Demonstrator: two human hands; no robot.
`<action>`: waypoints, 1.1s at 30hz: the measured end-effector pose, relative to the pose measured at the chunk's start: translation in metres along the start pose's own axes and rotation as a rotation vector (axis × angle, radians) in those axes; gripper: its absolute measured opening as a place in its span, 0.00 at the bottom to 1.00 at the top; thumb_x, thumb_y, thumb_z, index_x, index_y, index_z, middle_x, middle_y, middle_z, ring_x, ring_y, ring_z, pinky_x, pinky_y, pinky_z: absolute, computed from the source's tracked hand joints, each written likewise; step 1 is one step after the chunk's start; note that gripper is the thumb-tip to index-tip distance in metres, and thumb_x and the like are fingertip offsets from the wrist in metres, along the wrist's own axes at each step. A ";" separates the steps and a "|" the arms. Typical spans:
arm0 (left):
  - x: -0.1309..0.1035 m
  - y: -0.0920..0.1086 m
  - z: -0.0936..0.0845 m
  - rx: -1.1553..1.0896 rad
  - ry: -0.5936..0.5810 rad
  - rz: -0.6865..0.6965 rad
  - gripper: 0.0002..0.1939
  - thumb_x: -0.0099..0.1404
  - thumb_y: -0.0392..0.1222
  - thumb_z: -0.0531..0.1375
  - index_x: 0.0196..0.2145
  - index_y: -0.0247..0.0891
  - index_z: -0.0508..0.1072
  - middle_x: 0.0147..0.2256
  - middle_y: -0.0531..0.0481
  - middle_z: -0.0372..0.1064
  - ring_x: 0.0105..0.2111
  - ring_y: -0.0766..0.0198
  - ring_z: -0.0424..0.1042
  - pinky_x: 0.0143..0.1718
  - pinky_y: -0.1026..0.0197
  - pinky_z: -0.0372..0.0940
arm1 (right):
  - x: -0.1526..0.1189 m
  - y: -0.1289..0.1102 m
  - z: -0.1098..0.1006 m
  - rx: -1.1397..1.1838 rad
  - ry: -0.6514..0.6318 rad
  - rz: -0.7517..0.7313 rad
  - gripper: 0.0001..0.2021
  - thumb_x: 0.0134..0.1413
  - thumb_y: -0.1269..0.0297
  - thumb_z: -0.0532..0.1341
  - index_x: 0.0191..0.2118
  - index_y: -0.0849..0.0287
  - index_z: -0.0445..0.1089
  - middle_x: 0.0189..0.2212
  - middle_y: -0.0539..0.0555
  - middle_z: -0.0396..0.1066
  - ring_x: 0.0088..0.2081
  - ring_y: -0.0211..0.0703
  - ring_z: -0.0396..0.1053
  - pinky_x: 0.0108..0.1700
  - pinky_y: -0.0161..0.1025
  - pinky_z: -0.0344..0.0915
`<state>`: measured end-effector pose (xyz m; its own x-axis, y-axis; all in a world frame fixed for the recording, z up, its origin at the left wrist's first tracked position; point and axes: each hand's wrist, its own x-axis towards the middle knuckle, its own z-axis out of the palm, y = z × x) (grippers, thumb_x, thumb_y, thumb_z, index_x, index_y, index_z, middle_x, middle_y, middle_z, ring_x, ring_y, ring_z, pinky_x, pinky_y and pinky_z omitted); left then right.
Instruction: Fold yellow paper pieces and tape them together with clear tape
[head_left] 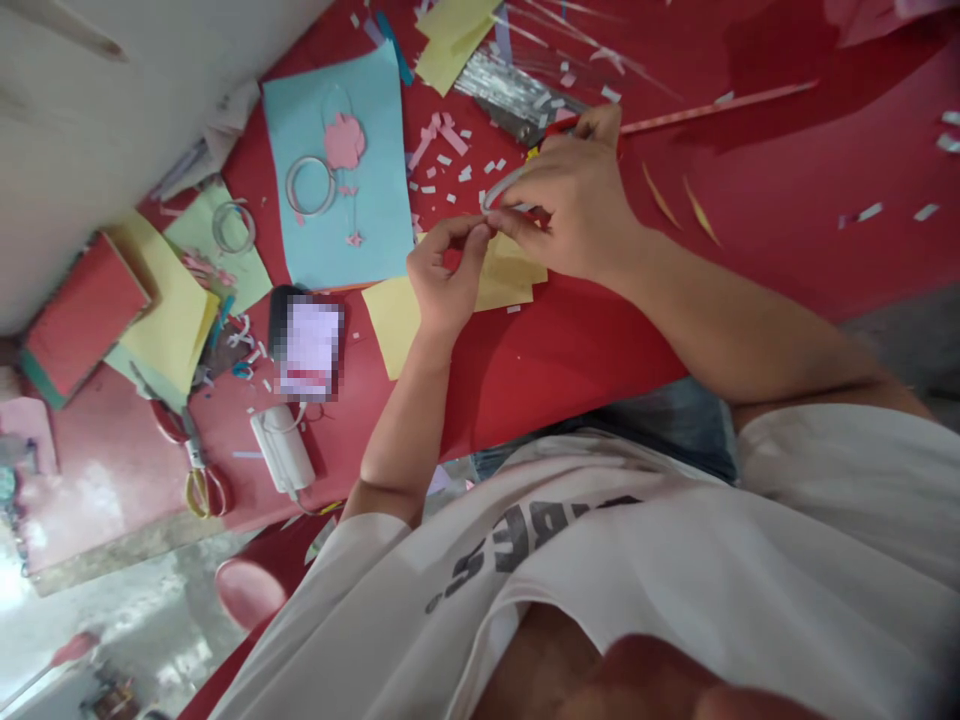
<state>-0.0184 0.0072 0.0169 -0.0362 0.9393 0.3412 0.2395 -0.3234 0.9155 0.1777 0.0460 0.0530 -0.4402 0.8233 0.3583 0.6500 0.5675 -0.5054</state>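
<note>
My left hand (448,275) is closed in a pinch, its thumb and fingertip meeting those of the other hand; whatever lies between them is too small to make out. My right hand (576,200) curls round a whitish ring that looks like a tape roll (504,186), partly hidden by the fingers. A red-handled item (561,127) shows behind its knuckles, mostly covered. Beneath both hands lie yellow paper pieces (510,275). Left of them, a blue sheet (382,230) carries a tape roll (310,186), a pink paper flower (345,141) and small pink pieces on a thread.
Paper scraps (450,160) litter the red table (570,340). A striped stick (720,108) lies at the right. On the left are a phone (309,345), a white device with cable (283,448), scissors (198,470), another tape roll (233,227) and a red notebook (88,315).
</note>
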 end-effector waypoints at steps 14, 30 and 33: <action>0.017 -0.031 -0.036 -0.425 -0.002 -0.203 0.21 0.72 0.68 0.53 0.40 0.49 0.68 0.38 0.52 0.71 0.37 0.63 0.74 0.45 0.56 0.72 | -0.009 -0.002 0.017 -0.057 0.313 -0.056 0.19 0.67 0.43 0.54 0.28 0.45 0.70 0.26 0.50 0.70 0.45 0.58 0.71 0.61 0.70 0.56; -0.002 -0.028 0.004 -0.194 0.013 -0.133 0.23 0.72 0.68 0.54 0.50 0.49 0.69 0.47 0.50 0.74 0.45 0.59 0.77 0.44 0.53 0.73 | -0.002 0.005 0.005 0.089 0.336 -0.027 0.06 0.67 0.53 0.58 0.46 0.44 0.67 0.40 0.53 0.74 0.47 0.59 0.70 0.58 0.62 0.64; -0.010 -0.023 0.014 -0.193 -0.054 -0.109 0.23 0.75 0.68 0.49 0.56 0.54 0.67 0.55 0.52 0.73 0.46 0.59 0.77 0.46 0.52 0.73 | -0.012 -0.012 0.017 0.146 0.257 0.043 0.09 0.67 0.49 0.58 0.42 0.46 0.66 0.41 0.55 0.74 0.47 0.60 0.71 0.59 0.65 0.63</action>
<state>-0.0101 0.0074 -0.0108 0.0019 0.9731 0.2304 0.0465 -0.2302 0.9720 0.1648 0.0295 0.0409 -0.2306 0.8275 0.5120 0.5607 0.5430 -0.6251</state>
